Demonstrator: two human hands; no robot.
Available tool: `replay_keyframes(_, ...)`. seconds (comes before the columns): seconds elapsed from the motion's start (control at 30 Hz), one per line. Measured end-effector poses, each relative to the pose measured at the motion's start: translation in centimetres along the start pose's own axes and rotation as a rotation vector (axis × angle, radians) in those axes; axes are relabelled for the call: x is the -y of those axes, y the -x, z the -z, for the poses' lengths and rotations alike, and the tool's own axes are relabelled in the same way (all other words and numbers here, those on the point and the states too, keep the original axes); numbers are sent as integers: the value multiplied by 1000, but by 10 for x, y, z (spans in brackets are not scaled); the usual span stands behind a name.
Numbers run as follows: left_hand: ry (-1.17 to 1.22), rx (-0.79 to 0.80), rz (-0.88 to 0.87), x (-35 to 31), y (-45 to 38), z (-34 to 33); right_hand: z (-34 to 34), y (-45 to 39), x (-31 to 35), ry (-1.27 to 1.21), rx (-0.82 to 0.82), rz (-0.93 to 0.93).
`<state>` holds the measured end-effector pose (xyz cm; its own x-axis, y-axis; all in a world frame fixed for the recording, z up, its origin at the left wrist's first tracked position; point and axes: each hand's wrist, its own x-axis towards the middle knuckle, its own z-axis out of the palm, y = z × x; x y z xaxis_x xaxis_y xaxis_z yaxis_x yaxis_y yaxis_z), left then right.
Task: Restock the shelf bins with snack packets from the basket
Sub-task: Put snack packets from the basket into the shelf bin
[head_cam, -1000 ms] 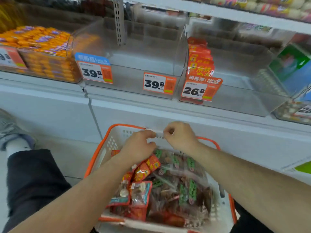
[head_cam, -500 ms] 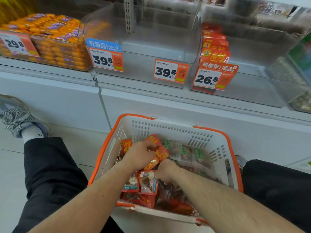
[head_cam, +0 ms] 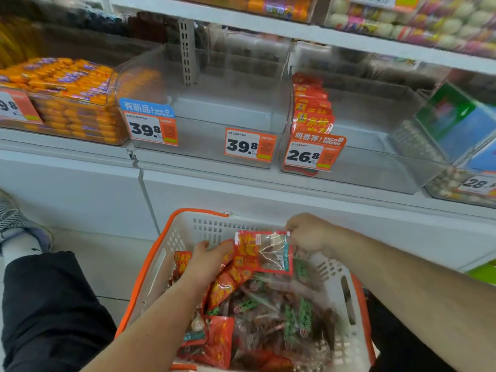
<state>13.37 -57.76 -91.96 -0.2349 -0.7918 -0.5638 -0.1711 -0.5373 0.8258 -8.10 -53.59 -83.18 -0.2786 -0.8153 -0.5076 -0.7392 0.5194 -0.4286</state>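
Presently, a red snack packet (head_cam: pixel 261 252) is pinched at its top right corner by the right hand (head_cam: pixel 310 233) and held clear above the basket (head_cam: pixel 214 224). More red packets (head_cam: pixel 225 287) are gripped by the left hand (head_cam: pixel 206 261), fingers curled round them. Loose packets fill the basket. The matching bin (head_cam: pixel 375 167), at 1 o'clock, is mostly bare. Packets are judged light, limp and slippery; sealed edges are best taken.

Red packet (head_cam: pixel 264 252) now lifted, seemingly in right grip (head_cam: pixel 308 233)
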Motion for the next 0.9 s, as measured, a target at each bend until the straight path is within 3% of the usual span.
replay_keyframes(0.1,171,136,42,-5,0,-9,13,15,-3,-93,-50,36)
replay_keyframes(0.3,364,154,-101,-36,8,-31,15,34,-6,-249,-91,85)
replay_keyframes(0.37,311,109,-192,-47,7,-32,22,39,-2,-201,-272,108)
replay_keyframes(0.47,118,51,-364,-63,6,-34,36,41,2,-332,-459,95)
replay_keyframes(0.67,-230,112,-619,-97,12,-42,45,37,17,-389,-337,225)
replay_keyframes(0.9,-364,192,-849,-152,31,-64,76,44,21,-379,-464,335)
